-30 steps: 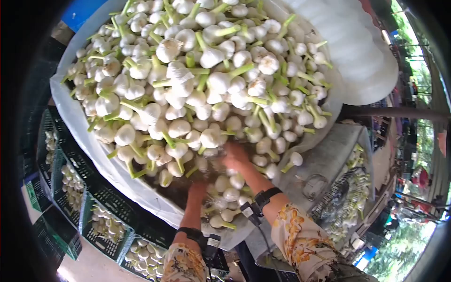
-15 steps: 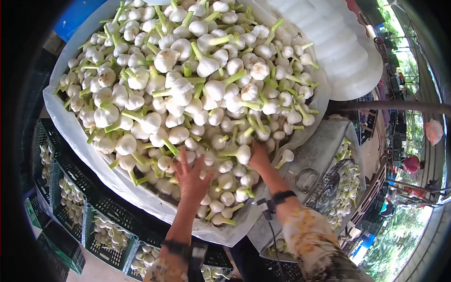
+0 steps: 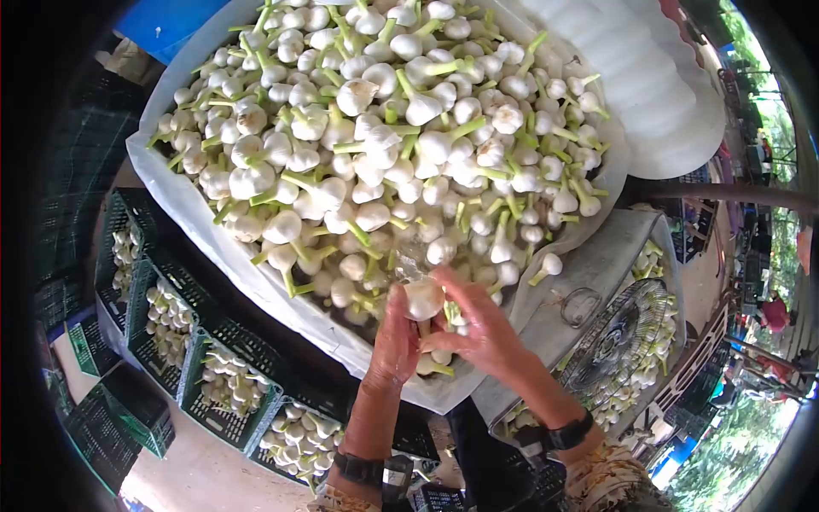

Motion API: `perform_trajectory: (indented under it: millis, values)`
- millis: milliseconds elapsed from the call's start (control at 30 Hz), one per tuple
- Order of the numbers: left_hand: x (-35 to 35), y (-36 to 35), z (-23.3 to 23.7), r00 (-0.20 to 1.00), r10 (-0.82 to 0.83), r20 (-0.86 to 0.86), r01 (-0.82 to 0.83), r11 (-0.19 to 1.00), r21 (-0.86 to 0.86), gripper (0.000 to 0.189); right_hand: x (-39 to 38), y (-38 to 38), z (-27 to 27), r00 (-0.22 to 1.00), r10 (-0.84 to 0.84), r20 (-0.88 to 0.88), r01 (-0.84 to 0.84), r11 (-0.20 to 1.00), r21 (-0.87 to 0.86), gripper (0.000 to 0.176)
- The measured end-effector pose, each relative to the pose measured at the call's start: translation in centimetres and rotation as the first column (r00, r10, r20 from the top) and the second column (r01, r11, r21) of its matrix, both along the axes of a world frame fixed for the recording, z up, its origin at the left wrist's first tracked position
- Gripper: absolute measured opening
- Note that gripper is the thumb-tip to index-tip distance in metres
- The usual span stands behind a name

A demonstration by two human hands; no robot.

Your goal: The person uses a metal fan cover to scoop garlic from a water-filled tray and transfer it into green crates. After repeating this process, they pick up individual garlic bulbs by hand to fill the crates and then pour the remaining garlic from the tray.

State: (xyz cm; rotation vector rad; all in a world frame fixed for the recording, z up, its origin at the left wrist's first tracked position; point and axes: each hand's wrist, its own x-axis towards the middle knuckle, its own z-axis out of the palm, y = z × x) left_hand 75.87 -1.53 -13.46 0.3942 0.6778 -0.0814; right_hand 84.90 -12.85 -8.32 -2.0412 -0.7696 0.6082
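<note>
Between my two hands, near the front edge of the heap, is a white garlic bulb point(image 3: 424, 300) with its stem pointing down. My left hand point(image 3: 394, 340) is closed along its left side. The thumb and fingers of my right hand point(image 3: 474, 324) grip it from the right. Just behind the bulb there is a clear, shiny smear that looks like splashing water. A large heap of garlic bulbs point(image 3: 341, 183) with short green stems fills the container lined with a white plastic sheet point(image 3: 192, 226) around my hands.
Dark green crates point(image 3: 192, 375) holding garlic stand along the left and front. On the right, a metal surface point(image 3: 559, 294) adjoins a round wire fan guard point(image 3: 618, 341) with garlic beneath it. A white ribbed sheet point(image 3: 636, 94) rises behind, near a dark bar point(image 3: 725, 194).
My hands, apart and reaching into the heap before, have come together and lifted a garlic bulb. The whole view has shifted, so the heap sits further right and slightly higher.
</note>
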Motion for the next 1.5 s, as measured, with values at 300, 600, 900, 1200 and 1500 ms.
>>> perform_trajectory:
  millis: [300, 600, 900, 1200, 1500]
  values:
    - [-1.7, 0.4, 2.7, 0.994, -0.008, -0.107, 0.008, 1.0, -0.002, 0.058, -1.3, -1.1, 0.3, 0.991, 0.018, 0.131, -0.028, 0.997, 0.07, 0.024]
    - [-3.9, 0.9, 2.0, 0.971, -0.11, -0.211, 0.153, 0.968, 0.201, 0.05, -2.3, -0.7, 1.9, 0.952, 0.236, 0.195, -0.219, 0.97, -0.102, 0.018]
    - [-5.6, 1.9, 3.2, 0.991, -0.085, -0.1, 0.076, 0.993, -0.089, 0.062, -2.0, -0.6, -0.8, 1.0, -0.018, 0.005, 0.018, 0.998, -0.056, 0.014]
    - [-6.2, 2.2, 2.1, 0.997, -0.073, 0.006, 0.071, 0.943, -0.325, 0.064, -4.0, 0.4, 0.2, 0.972, 0.091, -0.218, -0.042, 0.974, 0.221, 0.032]
    - [-6.7, 2.8, 1.7, 0.955, -0.269, -0.129, 0.224, 0.932, -0.284, 0.066, -2.4, -0.2, 0.6, 0.941, 0.326, -0.091, -0.315, 0.942, 0.114, 0.017]
